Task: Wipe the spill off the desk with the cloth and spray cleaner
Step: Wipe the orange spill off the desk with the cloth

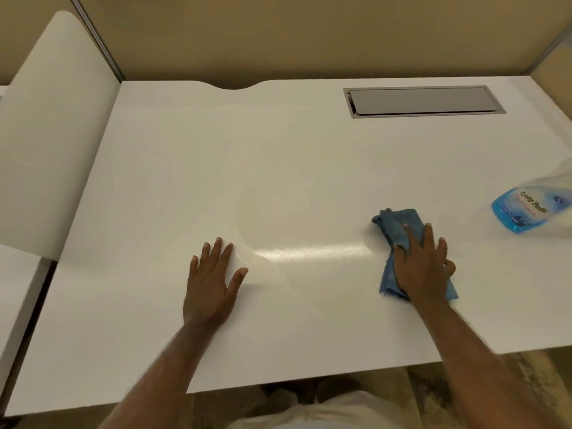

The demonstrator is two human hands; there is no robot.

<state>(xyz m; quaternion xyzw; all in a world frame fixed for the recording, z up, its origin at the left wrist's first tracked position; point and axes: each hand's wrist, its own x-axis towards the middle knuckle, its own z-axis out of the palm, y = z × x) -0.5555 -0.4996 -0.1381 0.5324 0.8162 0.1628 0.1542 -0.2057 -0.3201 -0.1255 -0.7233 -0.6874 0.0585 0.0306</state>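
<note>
A folded blue cloth [399, 226] lies on the white desk [278, 168], right of centre. My right hand [424, 264] presses flat on the cloth, fingers spread over it. My left hand [213, 283] rests palm down on the bare desk near the front, fingers apart, holding nothing. Between the two hands a glossy, wet-looking streak [309, 252] shines on the surface. A spray cleaner bottle [526, 209] with a blue label and blue liquid stands at the far right edge of view, blurred and partly cut off.
A grey metal cable hatch [424, 100] is set into the desk at the back right. Tan partition walls [309, 35] close off the back. A white side panel [52, 134] rises along the left. The desk's front edge runs just above my lap.
</note>
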